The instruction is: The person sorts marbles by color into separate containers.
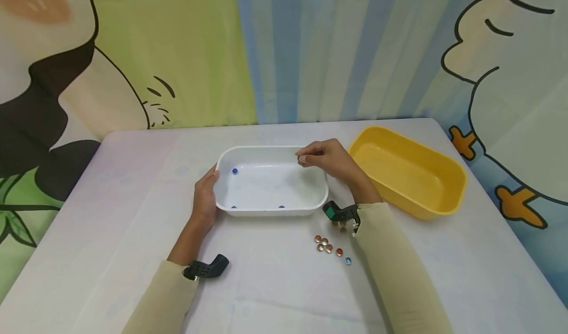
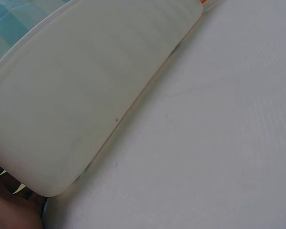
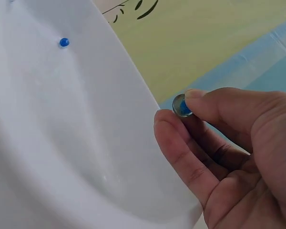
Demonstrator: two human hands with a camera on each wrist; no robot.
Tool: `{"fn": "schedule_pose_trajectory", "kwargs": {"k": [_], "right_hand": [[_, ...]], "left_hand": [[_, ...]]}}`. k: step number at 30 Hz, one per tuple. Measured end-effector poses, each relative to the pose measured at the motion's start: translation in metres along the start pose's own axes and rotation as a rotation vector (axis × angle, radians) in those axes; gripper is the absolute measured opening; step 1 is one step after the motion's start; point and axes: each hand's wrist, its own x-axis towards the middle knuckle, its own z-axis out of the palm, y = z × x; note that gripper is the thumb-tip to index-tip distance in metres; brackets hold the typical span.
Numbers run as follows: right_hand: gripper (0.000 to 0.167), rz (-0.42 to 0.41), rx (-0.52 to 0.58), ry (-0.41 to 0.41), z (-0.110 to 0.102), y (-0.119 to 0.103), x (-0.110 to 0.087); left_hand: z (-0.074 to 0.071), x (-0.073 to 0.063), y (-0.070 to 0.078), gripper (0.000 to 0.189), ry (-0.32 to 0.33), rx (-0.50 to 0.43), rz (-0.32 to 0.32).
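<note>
A white plastic tray [image 1: 270, 210] rests on the table, with a blue marble [image 1: 234, 170] at its left. Two more marbles peek over its near wall, mostly hidden. My left hand [image 1: 205, 198] holds the tray's left end; in the left wrist view its fingers [image 2: 9, 183] reach behind the corner. Over the tray's far right part, my right hand [image 1: 326, 159] pinches a clear glass marble with blue inside [image 3: 180, 106] between thumb and fingertips. Below the right wrist lie several reddish-brown marbles [image 1: 329, 248] and one light-blue marble [image 1: 348, 261], touched by neither hand.
A yellow plastic basin [image 1: 412, 171] stands to the right of the white tray, beyond my right forearm. A pale cloth covers the table [image 1: 266, 284]. Behind its far edge hangs a printed cartoon curtain [image 1: 319, 53].
</note>
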Motion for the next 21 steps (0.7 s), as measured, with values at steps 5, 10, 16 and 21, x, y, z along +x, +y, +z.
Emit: {"fn": "schedule_pose_trajectory", "kwargs": {"k": [5,10,16,21], "right_hand": [[0.023,-0.024,-0.056,-0.002,0.0028,-0.0013,0.0068],[0.024,-0.031,-0.082,-0.008,0.0049,-0.0018,0.0108],[0.025,-0.036,-0.062,-0.014,0.0054,0.0003,0.0094],[0.027,-0.024,-0.08,-0.013,0.007,0.0006,0.0057]], "left_hand": [[0.0016,0.0002,0.0,0.051,0.01,-0.011,0.006],[0.0016,-0.0002,0.0004,0.05,0.013,-0.018,0.01],[0.0027,-0.0014,0.0012,0.05,0.011,-0.021,0.009],[0.0024,-0.002,0.0004,0.05,0.003,-0.02,0.022]]}}
